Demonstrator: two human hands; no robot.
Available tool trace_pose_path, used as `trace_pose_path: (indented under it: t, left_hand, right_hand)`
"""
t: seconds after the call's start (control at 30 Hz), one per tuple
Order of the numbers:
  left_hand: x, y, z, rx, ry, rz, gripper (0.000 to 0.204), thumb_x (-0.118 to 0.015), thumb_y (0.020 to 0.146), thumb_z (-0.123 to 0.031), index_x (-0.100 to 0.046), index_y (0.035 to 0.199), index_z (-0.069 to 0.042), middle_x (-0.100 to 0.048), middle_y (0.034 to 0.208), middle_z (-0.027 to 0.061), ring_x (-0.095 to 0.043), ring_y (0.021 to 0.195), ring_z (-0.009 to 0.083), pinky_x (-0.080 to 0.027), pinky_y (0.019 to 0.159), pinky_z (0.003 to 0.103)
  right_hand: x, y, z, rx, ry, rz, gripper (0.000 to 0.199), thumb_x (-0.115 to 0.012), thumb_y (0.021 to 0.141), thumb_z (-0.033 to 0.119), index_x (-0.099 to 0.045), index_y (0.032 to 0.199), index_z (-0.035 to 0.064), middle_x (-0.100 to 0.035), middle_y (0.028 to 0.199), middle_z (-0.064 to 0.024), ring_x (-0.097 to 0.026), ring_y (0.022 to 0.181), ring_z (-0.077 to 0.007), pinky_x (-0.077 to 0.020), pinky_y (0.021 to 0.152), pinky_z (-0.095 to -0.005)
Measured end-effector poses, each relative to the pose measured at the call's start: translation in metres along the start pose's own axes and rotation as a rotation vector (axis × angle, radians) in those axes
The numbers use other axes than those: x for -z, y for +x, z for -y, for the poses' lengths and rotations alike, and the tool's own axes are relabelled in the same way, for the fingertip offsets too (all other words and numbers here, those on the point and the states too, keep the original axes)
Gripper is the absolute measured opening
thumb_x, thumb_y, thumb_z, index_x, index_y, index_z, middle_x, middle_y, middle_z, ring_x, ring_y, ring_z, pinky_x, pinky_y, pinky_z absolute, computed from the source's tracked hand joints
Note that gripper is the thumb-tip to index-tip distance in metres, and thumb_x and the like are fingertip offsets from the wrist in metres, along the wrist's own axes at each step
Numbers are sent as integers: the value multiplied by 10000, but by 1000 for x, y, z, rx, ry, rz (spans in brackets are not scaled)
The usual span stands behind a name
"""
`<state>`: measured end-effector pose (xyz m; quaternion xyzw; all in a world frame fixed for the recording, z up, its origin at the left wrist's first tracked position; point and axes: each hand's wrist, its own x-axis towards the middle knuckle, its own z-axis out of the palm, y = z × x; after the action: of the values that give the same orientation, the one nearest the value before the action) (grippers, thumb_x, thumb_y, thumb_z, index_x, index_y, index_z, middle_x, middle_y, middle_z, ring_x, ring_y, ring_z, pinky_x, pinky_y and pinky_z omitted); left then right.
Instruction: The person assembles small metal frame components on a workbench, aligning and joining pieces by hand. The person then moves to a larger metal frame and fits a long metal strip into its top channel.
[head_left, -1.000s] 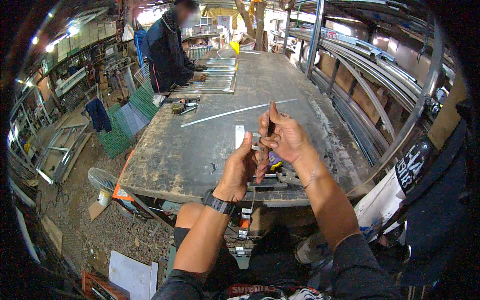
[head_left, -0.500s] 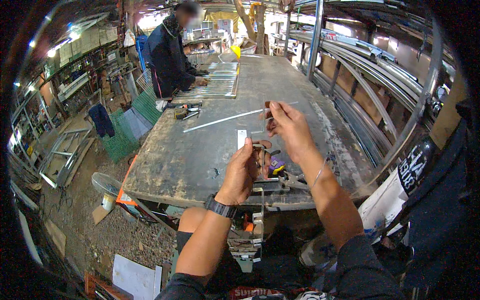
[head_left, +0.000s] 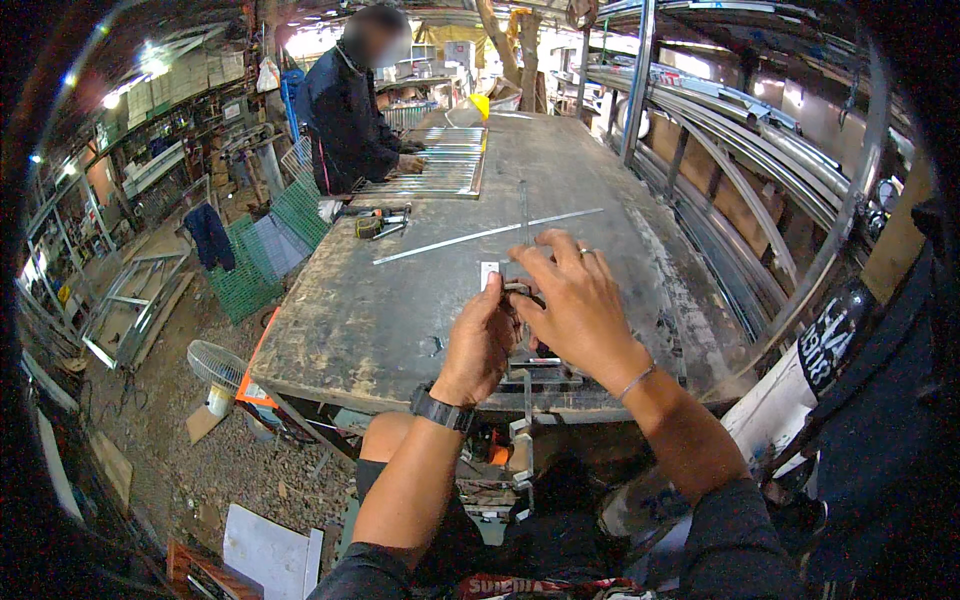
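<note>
Item: left hand — closed, gripping a small metal piece between thumb and curled fingers, above the near edge of the surface. The thumb is pressing along the upper side, probably for steadying the piece while the other hand is working at it.

Item: right hand — fingers half-curled, knuckles up, arching over the same piece from the right. Its thumb is lying close to the piece; whether it is pinching anything, one cannot tell.

Item: thin upright strip, showing just beyond the right fingertips; its lower end is being hidden by the hands, so its support is unclear.

Item: pale plate with a hole, showing just past the left thumb; held or lying flat, uncertain.

Item: long metal strip, lying slantwise beyond both hands, seemingly set aside to leave the near edge free.

Item: hand tools, resting beyond and left of the hands, apparently parked off the working spot.

Item: barred metal panel, lying farther off, where a co-worker is handling it.
</note>
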<state>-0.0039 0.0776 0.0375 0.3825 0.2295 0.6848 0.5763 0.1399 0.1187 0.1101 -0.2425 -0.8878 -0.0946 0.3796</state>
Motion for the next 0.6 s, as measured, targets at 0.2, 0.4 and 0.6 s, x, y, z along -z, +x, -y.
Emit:
trace_pose_path:
  t: [0.2, 0.4, 0.6]
  left_hand:
    - [0, -2, 5, -69, 52, -89, 438, -474, 1130, -474, -642, 1098, -70, -663, 909, 22, -623, 776, 99, -498, 611, 277]
    - [1, -3, 3, -60, 50, -82, 447, -496, 1106, -536, -654, 1137, -119, -695, 955, 18, -652, 829, 143, -514, 724, 309]
    - [4, -6, -3, -111, -50, -104, 503, -487, 1099, -560, -633, 1191, -88, -701, 946, 42, -670, 846, 170, -528, 763, 325]
  right_hand:
    - [-8, 0, -3, -45, 90, 11, 443, -789, 825, 119, -684, 1256, 102, -630, 1254, -189, -660, 1095, -402, -521, 942, -504]
    - [-26, -2, -1, -42, 232, -74, 538, -796, 814, 99, -650, 1333, 104, -583, 1366, -208, -633, 1173, -422, -533, 994, -501]
    - [-33, -18, 2, -197, 667, -203, 625, -811, 899, 193, -555, 1454, 62, -506, 1473, -206, -566, 1328, -363, -507, 1069, -455]
